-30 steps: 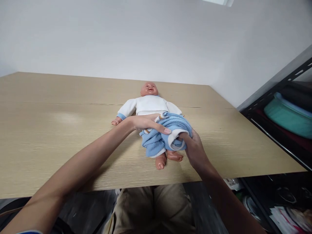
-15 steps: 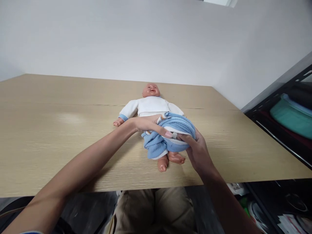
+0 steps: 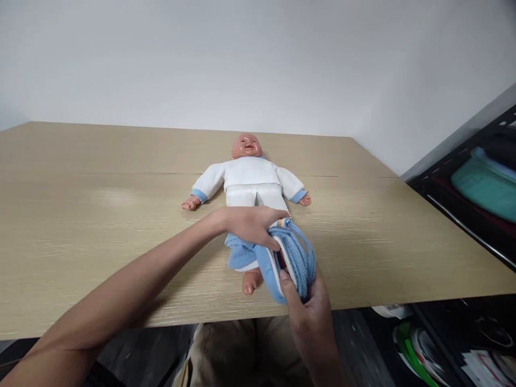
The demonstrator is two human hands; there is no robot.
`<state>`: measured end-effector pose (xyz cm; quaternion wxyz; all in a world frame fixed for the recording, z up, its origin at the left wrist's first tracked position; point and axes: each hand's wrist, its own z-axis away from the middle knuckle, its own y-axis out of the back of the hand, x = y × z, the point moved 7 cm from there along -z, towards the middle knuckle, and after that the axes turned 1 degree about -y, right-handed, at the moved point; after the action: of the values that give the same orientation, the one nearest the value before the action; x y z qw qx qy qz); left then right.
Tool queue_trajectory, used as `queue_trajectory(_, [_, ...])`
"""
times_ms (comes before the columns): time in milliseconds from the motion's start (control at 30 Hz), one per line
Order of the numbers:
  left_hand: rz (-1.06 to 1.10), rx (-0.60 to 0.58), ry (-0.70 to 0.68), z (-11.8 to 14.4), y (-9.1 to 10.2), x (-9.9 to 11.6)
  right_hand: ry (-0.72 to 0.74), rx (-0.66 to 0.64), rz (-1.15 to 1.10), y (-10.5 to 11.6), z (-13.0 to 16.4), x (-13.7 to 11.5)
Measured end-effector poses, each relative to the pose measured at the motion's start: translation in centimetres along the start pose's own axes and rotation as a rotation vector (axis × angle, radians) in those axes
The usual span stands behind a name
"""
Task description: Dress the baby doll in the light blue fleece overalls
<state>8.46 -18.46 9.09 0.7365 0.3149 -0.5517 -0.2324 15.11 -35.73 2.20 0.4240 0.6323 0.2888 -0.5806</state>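
Observation:
A baby doll [image 3: 248, 177] lies on its back on the wooden table [image 3: 100, 226], head away from me, in a white top and white undergarment. Blue fleece trousers [image 3: 288, 260] with white lining are bunched around its lower legs. My left hand [image 3: 252, 226] grips the trousers at the doll's thighs. My right hand [image 3: 308, 301] holds the bunched lower part near the table's front edge. One bare foot [image 3: 250, 282] shows below the cloth; the other foot is hidden.
A white wall stands behind the table. A black metal shelf [image 3: 463, 188] at the right holds a teal item [image 3: 486, 185]. Below it on the floor lie cluttered things [image 3: 427, 344]. My knees in khaki trousers [image 3: 242, 355] are under the table edge.
The blue trousers have slid from the doll's waist down to its lower legs, baring the white undergarment. Both hands moved toward me with the cloth.

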Motion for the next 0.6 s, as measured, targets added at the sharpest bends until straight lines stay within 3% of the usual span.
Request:
queue_trajectory(100, [-0.086,-0.019,0.095,-0.1,-0.7,-0.7,-0.001,0.175,0.188,2.6,-0.7,1.2])
queue_trajectory(167, [-0.111,-0.024,0.122,-0.1,-1.2,-0.9,0.012,0.198,0.364,3.8,-1.3,1.7])
queue_trajectory(267, [-0.149,-0.020,0.162,-0.1,-1.9,-1.1,0.149,0.269,0.530,4.9,-1.7,1.1])
queue_trajectory(367, [-0.197,-0.029,0.189,0.0,-2.6,-1.0,0.252,0.306,0.504,4.9,-1.7,0.5])
queue_trajectory(600, [-0.133,0.003,0.191,0.6,-2.6,-1.0,0.011,0.136,0.228,4.2,-2.9,2.4])
